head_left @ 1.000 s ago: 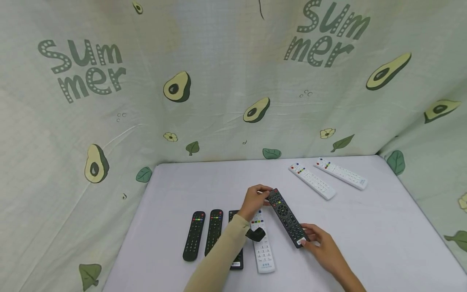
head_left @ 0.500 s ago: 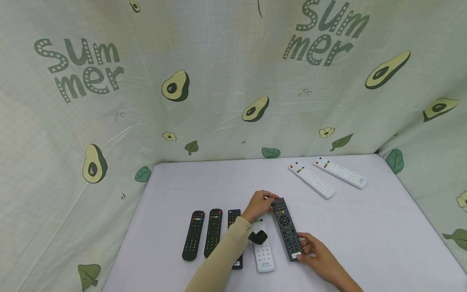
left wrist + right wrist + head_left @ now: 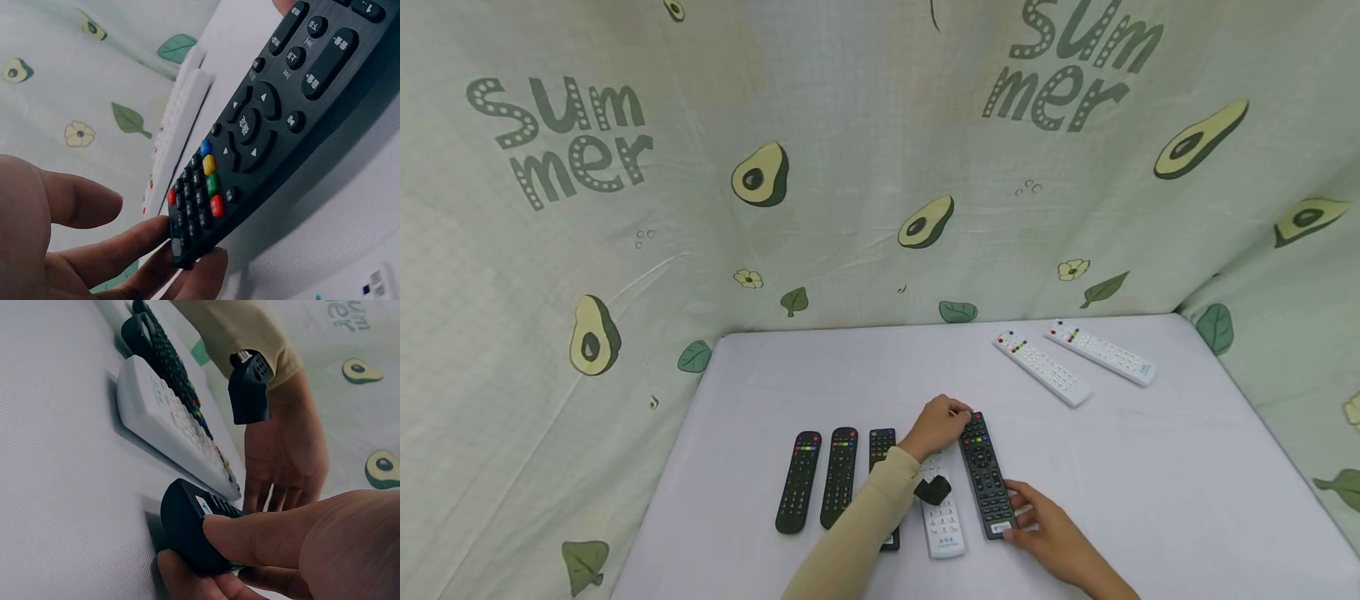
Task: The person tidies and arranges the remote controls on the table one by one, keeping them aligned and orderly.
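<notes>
A person's right hand (image 3: 1043, 529) pinches the near end of a slim black remote (image 3: 985, 475), thumb on top and fingers along its side. The left hand (image 3: 938, 427) touches the far end with loosely extended fingers, its thumb held clear. This remote is about midway between the left and right edges of the table (image 3: 1150, 475); whether it rests fully flat is unclear. A white remote (image 3: 943, 537) and three other black remotes (image 3: 839, 479) line up toward the left edge. Two more white remotes (image 3: 1045, 371) lie near the far right corner.
</notes>
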`<state>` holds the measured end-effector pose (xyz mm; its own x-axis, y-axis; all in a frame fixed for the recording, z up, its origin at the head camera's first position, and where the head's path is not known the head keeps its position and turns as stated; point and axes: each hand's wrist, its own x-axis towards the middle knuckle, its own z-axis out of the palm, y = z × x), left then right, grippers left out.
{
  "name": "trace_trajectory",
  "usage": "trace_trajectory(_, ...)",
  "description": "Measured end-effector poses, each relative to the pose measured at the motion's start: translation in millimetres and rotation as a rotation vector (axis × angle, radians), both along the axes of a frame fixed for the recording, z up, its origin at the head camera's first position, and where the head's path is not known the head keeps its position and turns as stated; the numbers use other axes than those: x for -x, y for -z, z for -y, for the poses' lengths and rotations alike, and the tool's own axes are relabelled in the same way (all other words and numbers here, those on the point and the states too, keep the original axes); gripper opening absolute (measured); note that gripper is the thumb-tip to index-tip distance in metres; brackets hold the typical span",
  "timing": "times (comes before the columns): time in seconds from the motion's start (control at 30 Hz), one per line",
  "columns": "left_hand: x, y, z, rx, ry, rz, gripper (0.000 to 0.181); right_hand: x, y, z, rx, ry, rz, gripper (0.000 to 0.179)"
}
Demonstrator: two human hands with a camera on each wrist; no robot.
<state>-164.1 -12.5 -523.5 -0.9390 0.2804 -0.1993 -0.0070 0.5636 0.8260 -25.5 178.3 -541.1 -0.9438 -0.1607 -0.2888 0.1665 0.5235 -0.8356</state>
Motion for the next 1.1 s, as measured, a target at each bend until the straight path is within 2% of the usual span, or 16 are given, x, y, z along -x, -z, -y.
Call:
trace_trajectory(0.13,-3.4,-3.0,-0.9,0.035,0.046,0.004,0.032,-1.6,1.0,2.4,-0.019,0.018,-0.004,0.076)
trace_trajectory(0.3,-4.8,-5.4,-3.2,0.067,0.088,-0.005,0.036,-3.5,-6.5,7.7,-0.026,0.043,0.009,0.081)
trace_trajectory(0.57,-7.9,-10.6,-5.7,0.088,0.113,-0.013,0.038,-3.8,-7.5,6.6,-0.074,-0.008,-0.034,0.082)
trace_trajectory(0.73,-8.8,-10.3,-8.1,0.137,0.128,-0.064,0.037,-2.6,-8.3,1.3,-0.071,-0.08,-0.075,0.081)
trace_trajectory(0.87,-10.2,-9.2,-10.1,0.192,0.135,-0.119,0.038,-0.2,-10.9,-2.5,-0.095,-0.104,-0.071,0.08)
trace_trajectory(1.0,-11.2,-8.5,-12.4,0.244,0.133,-0.147,0.04,6.7,-18.4,-7.8,-0.149,-0.082,-0.061,0.074)
trace_trajectory(1.1,-10.5,-8.4,-13.8,0.267,0.132,-0.151,0.041,16.1,-23.5,-16.5,-0.204,-0.037,-0.093,0.064)
